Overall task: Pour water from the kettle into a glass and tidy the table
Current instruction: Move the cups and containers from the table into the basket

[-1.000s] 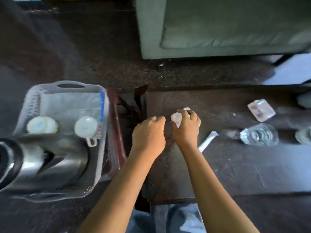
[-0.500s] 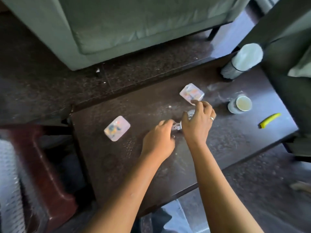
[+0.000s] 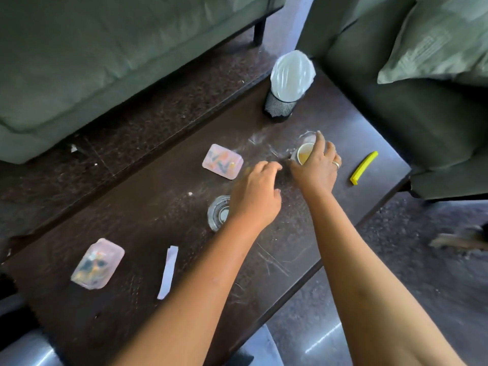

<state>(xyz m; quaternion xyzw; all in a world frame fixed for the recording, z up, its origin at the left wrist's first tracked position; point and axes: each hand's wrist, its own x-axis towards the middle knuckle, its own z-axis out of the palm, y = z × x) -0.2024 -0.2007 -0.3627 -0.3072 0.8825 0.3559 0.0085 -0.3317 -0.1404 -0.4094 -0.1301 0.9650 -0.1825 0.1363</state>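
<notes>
Near the far right end of the tabletop [image 3: 148, 207], my right hand [image 3: 315, 171] is closing its fingers [image 3: 320, 140] around a small cup [image 3: 303, 153] with yellow liquid, probably to clear it away. My left hand [image 3: 254, 196] is hovering just beside it with fingers half curled, holding nothing, and it is partly covering the empty glass [image 3: 217, 212]. I am not seeing the kettle.

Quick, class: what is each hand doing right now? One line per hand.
Left hand: loosely curled over the table beside the empty glass, holding nothing visible.
Right hand: closed around the small cup with yellowish contents.
</notes>
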